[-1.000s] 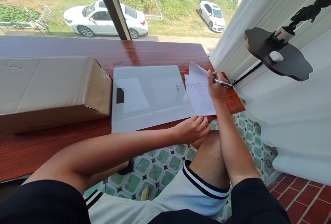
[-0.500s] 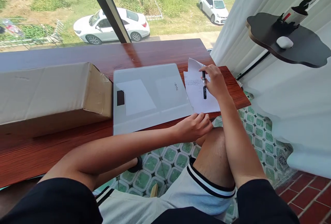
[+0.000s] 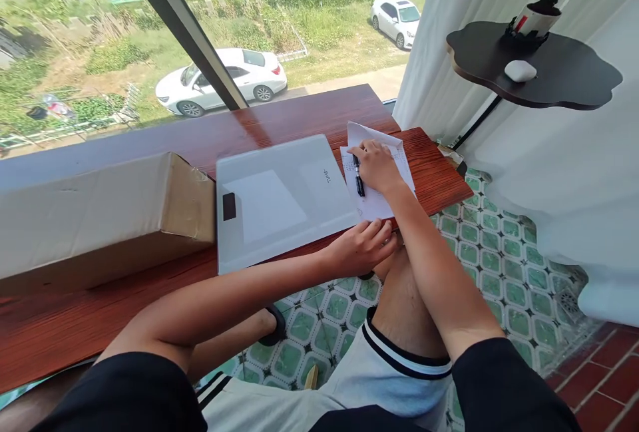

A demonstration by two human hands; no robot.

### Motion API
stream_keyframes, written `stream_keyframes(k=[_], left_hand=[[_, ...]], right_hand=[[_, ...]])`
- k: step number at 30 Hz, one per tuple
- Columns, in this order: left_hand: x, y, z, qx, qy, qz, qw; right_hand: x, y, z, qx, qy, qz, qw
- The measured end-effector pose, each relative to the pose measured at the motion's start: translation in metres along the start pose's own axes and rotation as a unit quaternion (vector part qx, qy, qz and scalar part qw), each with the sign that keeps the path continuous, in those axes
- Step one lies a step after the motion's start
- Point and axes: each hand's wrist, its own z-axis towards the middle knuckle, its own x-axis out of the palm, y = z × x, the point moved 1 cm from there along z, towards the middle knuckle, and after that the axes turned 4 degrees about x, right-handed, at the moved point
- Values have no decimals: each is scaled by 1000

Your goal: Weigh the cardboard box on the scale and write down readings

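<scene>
The premises are presenting as a home. White curtains [image 3: 549, 172] are hanging beside patterned floor tiles [image 3: 510, 269]; a potted plant [image 3: 540, 19] is standing on a scalloped table [image 3: 574, 78].

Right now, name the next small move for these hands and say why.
I would probably slide the left hand farther up onto the papers to steady them: it is at their near edge, the right hand holds the pen over them, and the far edge seems to curl up.
</scene>
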Motion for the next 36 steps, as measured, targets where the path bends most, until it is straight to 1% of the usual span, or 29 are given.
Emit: stream_keyframes(k=[3,5,6,8,10,12,14,16,20,23,25,27,29,32,34,36], left_hand=[[0,0,-1,5,4,3,1000],[0,1,-1,5,8,-2,1000],[-1,1,-1,5,11,-6,1000],[-4,2,-1,2,15,-15,1000],[-10,3,-2,-1,8,-26,1000],[-18,4,-5,3,-30,-35,999],[-29,5,-10,8,-74,-40,996],[-40,7,-19,-1,-93,-38,995],[-63,15,-45,-47,-82,-24,995],[-80,25,-69,-104,-76,1,992],[-92,32,-87,-149,-84,27,985],[-103,40,-104,-193,-102,65,974],[-115,46,-121,-235,-124,104,959],[-133,53,-148,-307,-134,131,933],[-144,55,-167,-358,-130,149,912],[-155,56,-187,-394,-139,179,890]], right_hand=[[2,4,3,-2,-10,7,1000],[-1,1,5,7,-34,10,999],[-4,-2,6,16,-60,15,998],[-12,-11,7,46,-139,41,988],[-19,-21,7,83,-232,82,966],[-23,-27,6,110,-293,118,942],[-24,-28,5,118,-314,136,932],[-22,-24,5,113,-309,137,934],[-19,-3,7,91,-283,107,949],[-18,19,8,62,-259,78,961],[-18,39,7,36,-235,48,970],[-19,64,4,-4,-206,8,979],[-19,93,-4,-57,-177,-23,982],[-15,132,-18,-132,-139,-28,981],[-10,151,-26,-163,-116,-26,979],[-4,162,-31,-186,-98,-30,977]])
